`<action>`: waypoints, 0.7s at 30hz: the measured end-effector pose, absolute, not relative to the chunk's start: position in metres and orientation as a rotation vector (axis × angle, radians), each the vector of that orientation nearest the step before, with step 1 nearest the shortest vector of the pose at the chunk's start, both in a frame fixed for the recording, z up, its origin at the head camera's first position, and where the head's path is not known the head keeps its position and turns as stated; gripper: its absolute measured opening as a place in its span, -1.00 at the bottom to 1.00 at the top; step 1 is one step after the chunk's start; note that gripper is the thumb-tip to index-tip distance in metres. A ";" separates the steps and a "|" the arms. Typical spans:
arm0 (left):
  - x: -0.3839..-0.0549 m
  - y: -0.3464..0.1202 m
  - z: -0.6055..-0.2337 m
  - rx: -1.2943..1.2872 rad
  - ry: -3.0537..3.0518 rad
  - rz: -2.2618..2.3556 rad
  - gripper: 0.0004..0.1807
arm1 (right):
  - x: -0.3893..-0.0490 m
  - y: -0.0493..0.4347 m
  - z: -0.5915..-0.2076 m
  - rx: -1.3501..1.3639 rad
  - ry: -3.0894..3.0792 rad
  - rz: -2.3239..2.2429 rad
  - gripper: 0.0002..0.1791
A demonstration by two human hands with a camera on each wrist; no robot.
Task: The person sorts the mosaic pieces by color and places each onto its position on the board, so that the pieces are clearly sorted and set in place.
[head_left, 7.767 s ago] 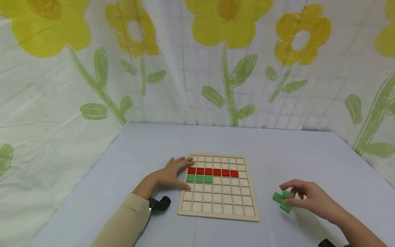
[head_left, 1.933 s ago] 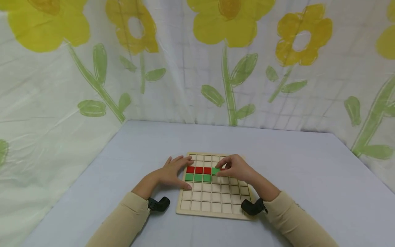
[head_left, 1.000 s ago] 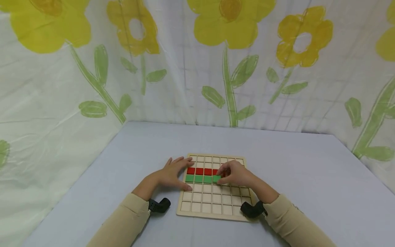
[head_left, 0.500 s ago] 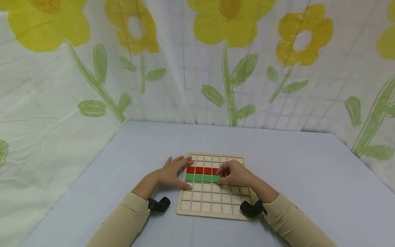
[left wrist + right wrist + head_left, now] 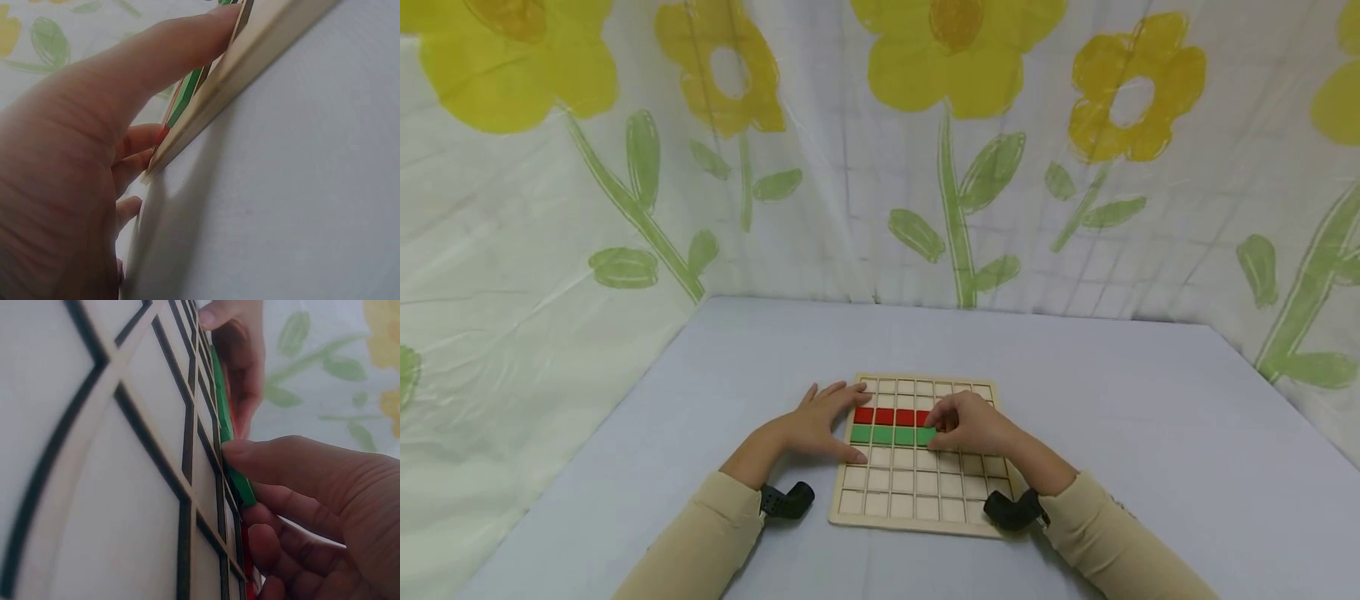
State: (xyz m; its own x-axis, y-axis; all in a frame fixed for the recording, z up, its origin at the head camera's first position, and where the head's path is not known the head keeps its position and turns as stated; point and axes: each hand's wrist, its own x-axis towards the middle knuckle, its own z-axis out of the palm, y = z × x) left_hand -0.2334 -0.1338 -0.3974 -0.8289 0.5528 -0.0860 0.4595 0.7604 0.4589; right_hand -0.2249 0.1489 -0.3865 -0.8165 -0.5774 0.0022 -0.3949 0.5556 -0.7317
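A wooden grid board (image 5: 917, 523) lies on the table. My left hand (image 5: 812, 425) rests spread at its left edge, the thumb and fingertips touching the rim. A row of red tiles (image 5: 884, 416) crosses the board, its right end covered by my right hand (image 5: 977, 425). Just below it runs a row of green tiles (image 5: 883, 435). Thumb and fingers of the right hand pinch the fourth green tile (image 5: 926, 437) at the right end of that row. In the right wrist view that green tile (image 5: 240, 484) sits slightly tilted at the grid, between thumb and fingers.
Bare squares (image 5: 902, 481) fill the board's lower rows. A pale cloth covers the table (image 5: 775, 342). Behind it hangs a white curtain (image 5: 850, 192) with painted flowers. Black wrist cameras (image 5: 787, 500) sit on both wrists.
My right hand has come from loose green tiles at the right, carrying one over the red row, then down to the green row's end. It has stayed there since. The left hand stays put.
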 end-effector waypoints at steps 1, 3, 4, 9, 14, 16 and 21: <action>-0.233 -0.134 -0.398 0.798 2.743 0.624 0.00 | -0.225 0.149 -0.386 -0.812 2.555 -1.110 -0.78; -0.234 -0.134 -0.397 0.795 2.746 0.618 0.00 | -0.224 0.148 -0.386 -0.804 2.563 -1.105 -0.78; -0.234 -0.134 -0.397 0.798 2.747 0.623 -0.01 | -0.224 0.148 -0.386 -0.803 2.562 -1.107 -0.78; -0.233 -0.134 -0.397 0.792 2.758 0.639 -0.01 | -0.225 0.147 -0.385 -0.818 2.560 -1.109 -0.77; -0.233 -0.135 -0.398 0.787 2.751 0.636 -0.01 | -0.225 0.147 -0.385 -0.826 2.555 -1.091 -0.76; -0.233 -0.135 -0.398 0.793 2.751 0.632 -0.01 | -0.224 0.147 -0.384 -0.820 2.566 -1.087 -0.76; -0.233 -0.135 -0.398 0.796 2.750 0.630 -0.02 | -0.221 0.148 -0.378 -0.813 2.589 -1.069 -0.72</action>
